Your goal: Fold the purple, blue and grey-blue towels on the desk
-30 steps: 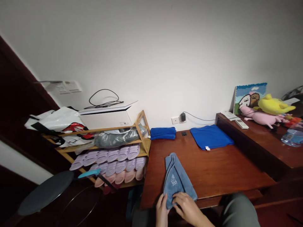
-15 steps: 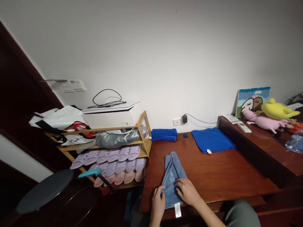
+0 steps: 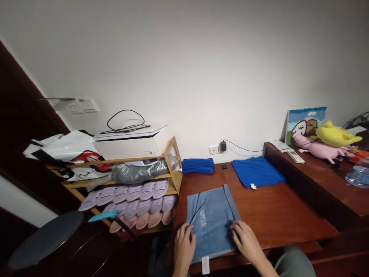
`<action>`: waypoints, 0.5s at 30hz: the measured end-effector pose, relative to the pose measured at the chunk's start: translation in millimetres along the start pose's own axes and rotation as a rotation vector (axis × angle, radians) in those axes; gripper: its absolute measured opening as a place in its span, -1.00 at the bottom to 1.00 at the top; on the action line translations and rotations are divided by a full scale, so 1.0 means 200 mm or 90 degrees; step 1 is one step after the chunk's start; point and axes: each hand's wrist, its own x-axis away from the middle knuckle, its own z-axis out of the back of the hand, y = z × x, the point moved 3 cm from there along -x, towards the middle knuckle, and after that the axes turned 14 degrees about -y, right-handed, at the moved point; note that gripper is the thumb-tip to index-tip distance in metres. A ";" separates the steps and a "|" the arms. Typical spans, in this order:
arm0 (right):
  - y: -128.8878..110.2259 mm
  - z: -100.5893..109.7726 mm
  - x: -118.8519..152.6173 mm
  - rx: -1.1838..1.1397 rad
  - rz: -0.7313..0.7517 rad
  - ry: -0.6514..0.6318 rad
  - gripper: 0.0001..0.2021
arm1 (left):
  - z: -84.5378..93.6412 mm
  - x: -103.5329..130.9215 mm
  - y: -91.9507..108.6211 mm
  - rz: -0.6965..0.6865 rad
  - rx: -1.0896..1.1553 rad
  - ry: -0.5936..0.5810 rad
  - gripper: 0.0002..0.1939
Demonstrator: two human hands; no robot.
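Observation:
A grey-blue towel (image 3: 211,227) with pale lettering that seems to read "HAPPY LIFE" lies spread on the wooden table (image 3: 268,215). A diagonal fold runs across its left part, and its right edge is turned over. My left hand (image 3: 184,244) is closed on the towel's left edge, fingers curled. On the opposite edge, my right hand (image 3: 246,239) grips the cloth with bent fingers. A white tag (image 3: 205,265) sticks out from the near edge of the towel, over the table's front.
Behind lie a folded blue towel (image 3: 198,165) and a flatter blue cloth (image 3: 258,172). A shoe rack (image 3: 173,181) with several slippers stands left. To the right, a raised surface (image 3: 314,175) holds plush toys (image 3: 336,133), a remote (image 3: 295,157) and a plastic bottle (image 3: 357,175).
My hands have moved apart, the right one rightward and the left one slightly left. The grey-blue towel has opened from a narrow, bunched shape into a wide one. The view has shifted slightly.

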 end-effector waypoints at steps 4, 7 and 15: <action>-0.06 -0.12 -0.03 0.030 0.026 -0.065 -0.66 | -0.06 -0.17 0.13 -0.124 0.102 -0.119 -0.67; 0.04 -0.17 0.02 0.055 -0.025 -0.033 -0.61 | -0.11 -0.29 0.06 -0.095 0.064 -0.136 -0.61; 0.30 -0.09 0.17 0.089 -0.163 0.113 -0.61 | -0.14 -0.36 -0.17 -0.037 0.070 -0.068 -0.56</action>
